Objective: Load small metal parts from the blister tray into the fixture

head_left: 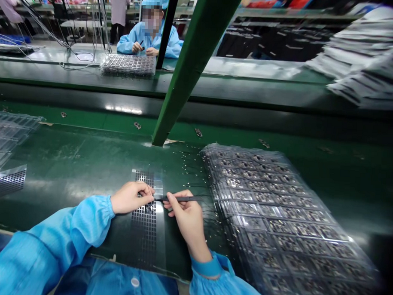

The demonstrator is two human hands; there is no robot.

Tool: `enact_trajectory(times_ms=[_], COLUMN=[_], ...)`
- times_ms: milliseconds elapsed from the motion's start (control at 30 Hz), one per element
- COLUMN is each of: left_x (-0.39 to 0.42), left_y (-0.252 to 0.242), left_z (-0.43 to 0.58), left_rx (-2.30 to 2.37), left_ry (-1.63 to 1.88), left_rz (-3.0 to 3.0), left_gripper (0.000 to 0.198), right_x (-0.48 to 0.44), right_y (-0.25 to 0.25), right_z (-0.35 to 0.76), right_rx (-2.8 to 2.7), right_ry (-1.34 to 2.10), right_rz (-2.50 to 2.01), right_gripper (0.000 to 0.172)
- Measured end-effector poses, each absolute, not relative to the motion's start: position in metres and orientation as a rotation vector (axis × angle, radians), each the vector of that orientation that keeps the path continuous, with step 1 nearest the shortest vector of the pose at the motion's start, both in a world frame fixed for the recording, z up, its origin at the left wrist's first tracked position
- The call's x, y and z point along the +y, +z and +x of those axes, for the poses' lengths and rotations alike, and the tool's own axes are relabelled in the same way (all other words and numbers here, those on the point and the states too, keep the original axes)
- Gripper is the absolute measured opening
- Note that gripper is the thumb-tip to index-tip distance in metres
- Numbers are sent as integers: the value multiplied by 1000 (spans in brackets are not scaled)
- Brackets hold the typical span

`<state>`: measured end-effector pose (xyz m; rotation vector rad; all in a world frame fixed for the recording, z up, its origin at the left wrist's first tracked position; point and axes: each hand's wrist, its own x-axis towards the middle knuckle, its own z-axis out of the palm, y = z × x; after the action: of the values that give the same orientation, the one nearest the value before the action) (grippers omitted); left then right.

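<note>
My feed shows the right hand (186,218) pinching black tweezers (178,199), tips at the left hand (129,197) — its fingers narrow (on what, I can't tell). Both sit over the perforated sheet (144,236), stacked trays (278,215) to its right.

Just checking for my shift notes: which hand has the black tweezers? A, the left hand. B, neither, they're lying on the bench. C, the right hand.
C. The right hand pinches the tweezers between its fingers, with their tip pointing toward the left hand.
</note>
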<state>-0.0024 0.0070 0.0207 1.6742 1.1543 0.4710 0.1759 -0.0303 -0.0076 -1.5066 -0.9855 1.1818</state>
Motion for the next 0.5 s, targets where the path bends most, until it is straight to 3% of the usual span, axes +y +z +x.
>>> enact_trajectory(times_ms=[500], left_x=[5], left_y=[23], left_z=[-1], left_rx=[1172], left_ry=[461], left_rz=[1689], left_gripper=[14], right_x=[-32], right_y=[-8], right_z=[175], right_rx=[-1130], right_ry=[1116], right_rz=[-1589], right_gripper=[37])
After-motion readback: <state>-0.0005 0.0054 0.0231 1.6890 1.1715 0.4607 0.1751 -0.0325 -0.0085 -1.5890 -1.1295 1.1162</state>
